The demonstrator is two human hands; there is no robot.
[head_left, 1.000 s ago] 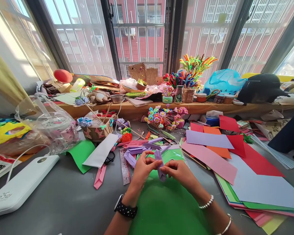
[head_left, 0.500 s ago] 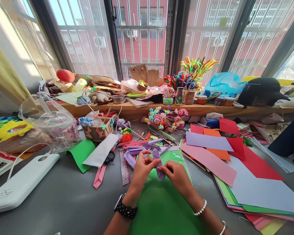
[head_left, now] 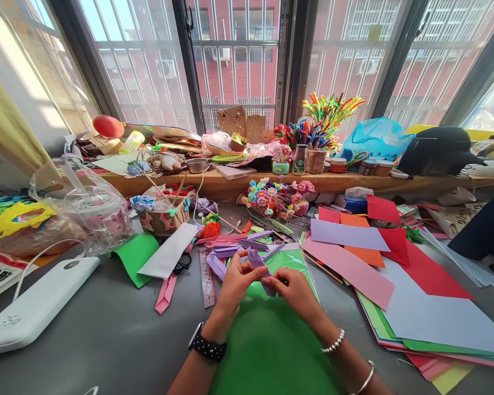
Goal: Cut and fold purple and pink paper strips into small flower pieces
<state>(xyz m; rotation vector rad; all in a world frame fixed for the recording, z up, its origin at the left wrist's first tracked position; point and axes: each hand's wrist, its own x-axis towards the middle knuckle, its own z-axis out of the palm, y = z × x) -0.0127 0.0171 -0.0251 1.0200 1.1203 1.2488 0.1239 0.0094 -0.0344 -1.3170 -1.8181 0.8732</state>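
Note:
Between my two hands is a narrow folded piece of purple paper (head_left: 256,260), tilted with its upper end to the left. My left hand (head_left: 239,278) pinches its middle between thumb and fingers. Lower down, my right hand (head_left: 293,288) grips the other end the same way. Both hands are above a shiny green sheet (head_left: 271,340) on the grey table. More folded purple strips (head_left: 217,262) lie just beyond my left hand, beside a patterned ruler (head_left: 208,280).
Stacked coloured paper (head_left: 444,323) covers the right side. At left lie a white power bank (head_left: 41,307), black-handled scissors (head_left: 183,263) and a folded pink strip (head_left: 165,293). A basket (head_left: 164,216) and crocheted flowers (head_left: 271,195) stand farther back, below the crowded windowsill.
The purple paper has turned from nearly upright to a slant, its top leaning left. Both hands keep hold of it and have barely shifted.

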